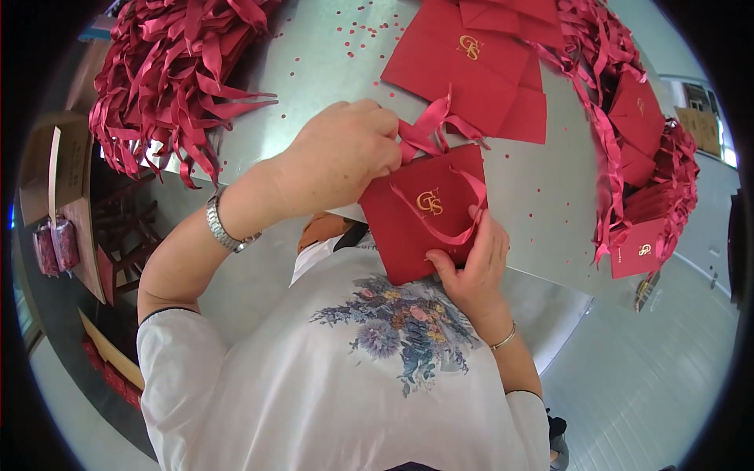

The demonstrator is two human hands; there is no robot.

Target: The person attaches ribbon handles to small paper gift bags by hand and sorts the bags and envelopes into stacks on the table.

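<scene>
A red paper gift bag (393, 235) with a gold emblem is held upright against my shirt, over the table's near edge. My right hand (481, 267) grips its right side, thumb on the front and fingers along the edge. One pink-red ribbon handle (440, 234) hangs in a loop across the bag's front. At the bag's upper left corner my left hand (357, 145) is closed, fingers curled by another red ribbon (432, 129) that stands up in loops and loose ends. The left fingertips are partly hidden, but the ribbon runs out from them.
Flat red bags (471, 63) lie stacked just beyond my hands. A heap of red ribbons (169, 86) covers the table's far left. Ribboned red bags (640, 180) pile up along the right. Small red paper dots (365, 31) are scattered on the grey table (314, 71).
</scene>
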